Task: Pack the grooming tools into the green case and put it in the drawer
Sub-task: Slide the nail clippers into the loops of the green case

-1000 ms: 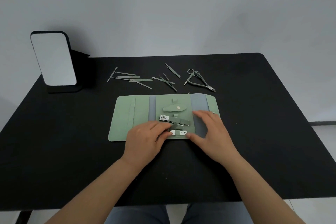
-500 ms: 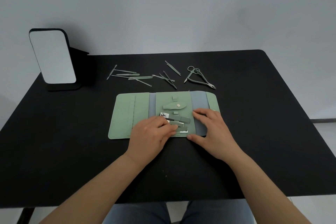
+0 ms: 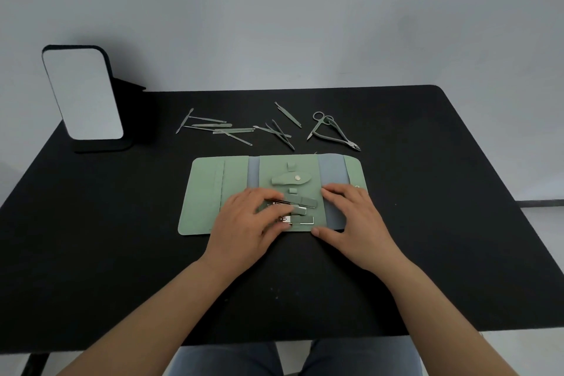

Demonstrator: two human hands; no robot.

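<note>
The green case (image 3: 210,192) lies unfolded flat on the black table (image 3: 91,238). In its middle panel sit two metal nail clippers (image 3: 300,210) under green loops. My left hand (image 3: 250,223) rests over the clippers' left ends, fingertips pressing on the upper one. Flat on the case's grey right strip lies my right hand (image 3: 354,217), fingers spread, thumb at the near edge. Beyond the case lie several thin loose tools (image 3: 219,128), small scissors (image 3: 319,123) and cuticle nippers (image 3: 338,139). No drawer is in view.
A mirror on a black stand (image 3: 84,94) is upright at the table's far left corner. A grey wall runs behind the table. My knees show below the near edge.
My left hand has slid up from the lower clipper to the upper one. My right hand stays flat on the case's right side. The loose tools have not moved.
</note>
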